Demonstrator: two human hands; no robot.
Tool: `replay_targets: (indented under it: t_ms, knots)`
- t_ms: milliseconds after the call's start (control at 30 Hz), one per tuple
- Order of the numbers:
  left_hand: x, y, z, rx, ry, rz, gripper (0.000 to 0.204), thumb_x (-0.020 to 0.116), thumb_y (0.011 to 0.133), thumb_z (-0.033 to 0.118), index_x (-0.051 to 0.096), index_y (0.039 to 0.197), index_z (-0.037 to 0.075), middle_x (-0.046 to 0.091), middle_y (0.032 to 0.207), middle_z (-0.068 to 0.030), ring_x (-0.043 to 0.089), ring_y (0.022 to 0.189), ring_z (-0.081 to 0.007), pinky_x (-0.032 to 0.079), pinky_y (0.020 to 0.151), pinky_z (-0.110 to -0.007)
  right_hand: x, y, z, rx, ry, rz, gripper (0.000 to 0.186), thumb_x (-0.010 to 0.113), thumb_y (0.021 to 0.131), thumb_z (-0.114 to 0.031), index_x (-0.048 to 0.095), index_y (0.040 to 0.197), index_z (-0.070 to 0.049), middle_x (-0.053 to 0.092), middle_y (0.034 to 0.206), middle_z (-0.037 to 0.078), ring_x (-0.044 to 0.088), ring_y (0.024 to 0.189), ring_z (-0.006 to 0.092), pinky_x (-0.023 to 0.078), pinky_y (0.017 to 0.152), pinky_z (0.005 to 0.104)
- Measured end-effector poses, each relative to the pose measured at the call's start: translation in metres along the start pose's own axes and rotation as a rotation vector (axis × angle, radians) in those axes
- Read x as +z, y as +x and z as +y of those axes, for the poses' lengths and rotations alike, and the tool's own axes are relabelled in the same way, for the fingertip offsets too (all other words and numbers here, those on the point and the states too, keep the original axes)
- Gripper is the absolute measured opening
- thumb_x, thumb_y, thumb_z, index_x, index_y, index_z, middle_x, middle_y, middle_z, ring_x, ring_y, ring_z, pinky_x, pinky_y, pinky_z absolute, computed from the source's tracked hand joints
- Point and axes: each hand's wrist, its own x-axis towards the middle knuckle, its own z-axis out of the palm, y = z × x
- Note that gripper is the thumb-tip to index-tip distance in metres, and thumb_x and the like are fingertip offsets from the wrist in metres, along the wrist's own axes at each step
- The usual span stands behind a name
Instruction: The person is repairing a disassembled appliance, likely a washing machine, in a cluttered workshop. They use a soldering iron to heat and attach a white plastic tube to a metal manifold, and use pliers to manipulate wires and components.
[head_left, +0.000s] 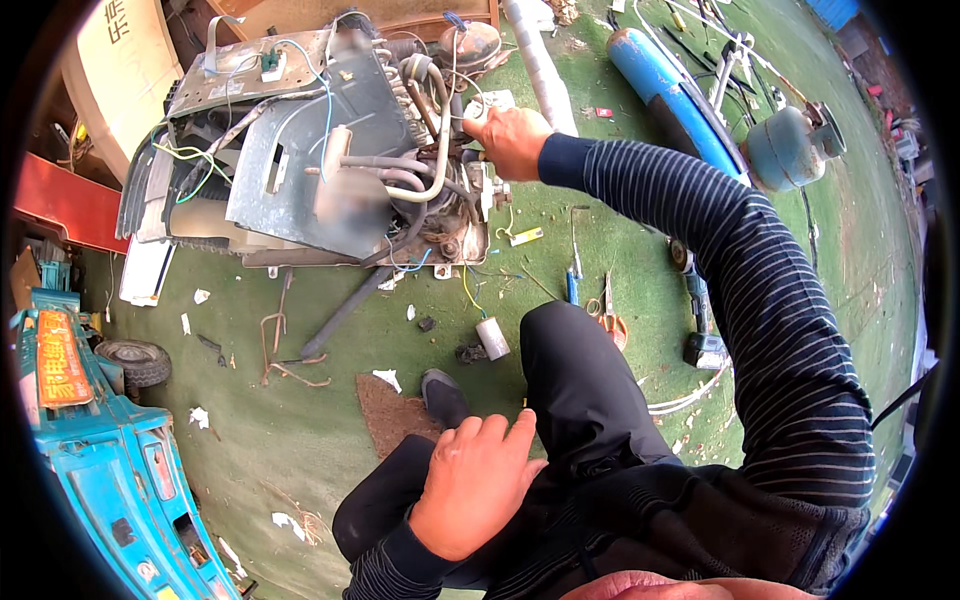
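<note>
Right hand (510, 140), the nearer one, is at the right edge of the dismantled appliance unit (290, 205), fingers curled; what it grips, if anything, cannot be told. Unit lies to its left on the green floor (240, 350), long axis left-right. Left hand (475, 490), loosely open, well apart, shows no object.

looks like a repair workshop: stripped machine (300, 150) far left, blue cylinder (672, 98) far right, power tool (698, 308) on the floor (310, 430).
</note>
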Motion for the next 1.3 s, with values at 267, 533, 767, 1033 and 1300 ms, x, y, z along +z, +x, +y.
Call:
replay_targets:
  t_ms: [267, 533, 767, 1033, 1300]
  knots:
    - [-0.012, -0.001, -0.003, -0.046, -0.040, -0.049, 0.056, 0.079, 0.088, 0.026, 0.060, 0.136, 0.005, 0.068, 0.108, -0.0116, 0.064, 0.100, -0.0342, 0.054, 0.086, -0.046, 0.014, 0.013, 0.024, -0.082, 0.015, 0.117, 0.045, 0.074, 0.082, -0.015, 0.055, 0.124, -0.012, 0.065, 0.104, 0.021, 0.071, 0.096, 0.0382, 0.057, 0.070, 0.0470]
    - [-0.020, 0.004, -0.008, -0.095, -0.070, -0.030, 0.055, 0.078, 0.089, 0.027, 0.061, 0.136, 0.003, 0.069, 0.114, -0.0130, 0.065, 0.103, -0.0360, 0.054, 0.090, -0.046, 0.015, -0.002, -0.001, 0.001, 0.028, 0.083, 0.047, 0.071, 0.086, -0.021, 0.054, 0.128, -0.007, 0.066, 0.102, 0.025, 0.072, 0.090, 0.0362, 0.058, 0.070, 0.0461]
    - [-0.023, 0.006, -0.006, -0.059, -0.088, -0.032, 0.056, 0.078, 0.088, 0.028, 0.062, 0.135, 0.003, 0.069, 0.113, -0.0131, 0.065, 0.104, -0.0364, 0.053, 0.091, -0.046, 0.047, 0.018, 0.052, -0.130, -0.014, 0.227, 0.048, 0.069, 0.084, -0.015, 0.053, 0.128, -0.014, 0.062, 0.105, 0.018, 0.069, 0.097, 0.0373, 0.056, 0.067, 0.0497]
    - [-0.026, -0.004, 0.002, 0.010, -0.034, 0.106, 0.046, 0.075, 0.089, 0.028, 0.064, 0.128, 0.004, 0.068, 0.101, -0.0130, 0.065, 0.096, -0.0346, 0.053, 0.082, -0.047, 0.001, -0.008, -0.019, 0.087, 0.042, -0.017, 0.048, 0.075, 0.086, -0.030, 0.058, 0.124, -0.005, 0.068, 0.103, 0.022, 0.073, 0.089, 0.0346, 0.059, 0.071, 0.0439]
    - [-0.029, 0.000, 0.011, 0.002, -0.066, 0.062, 0.054, 0.076, 0.089, 0.026, 0.061, 0.135, 0.002, 0.068, 0.113, -0.0181, 0.065, 0.106, -0.0383, 0.054, 0.091, -0.047, 0.022, 0.006, 0.024, -0.047, -0.038, 0.097, 0.050, 0.076, 0.082, -0.024, 0.056, 0.125, -0.008, 0.066, 0.104, 0.022, 0.071, 0.090, 0.0345, 0.057, 0.068, 0.0464]
